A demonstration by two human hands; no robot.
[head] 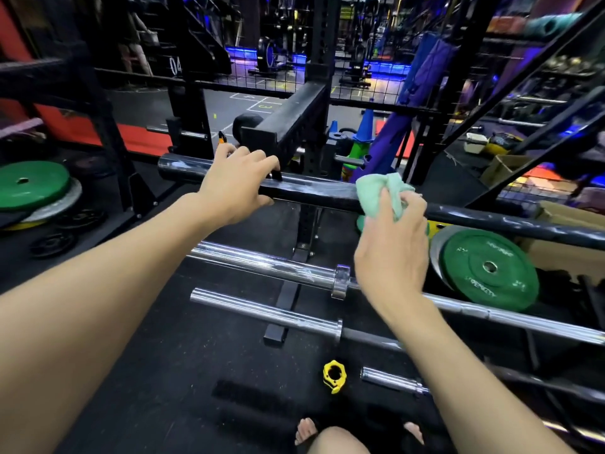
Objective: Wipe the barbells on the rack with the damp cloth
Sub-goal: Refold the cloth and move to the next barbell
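Observation:
A thick black barbell [314, 191] lies across the top of the rack, running from the left down to the right. My left hand [235, 185] grips its sleeve, fingers curled over the top and thumb underneath. My right hand [393, 247] holds a bunched green cloth [379, 191] against the same bar, just right of my left hand. Below it lie two chrome barbells, the upper chrome barbell [268, 265] and the lower chrome barbell [262, 311], and a third short bar end [393, 380] nearer the floor.
A black rack post and foot [288, 296] stand under the bars. Green weight plates lean at right [487, 270] and lie stacked at left [31, 185]. A yellow collar clip [334, 376] lies on the black floor. Cones, cardboard boxes and mesh fencing stand behind.

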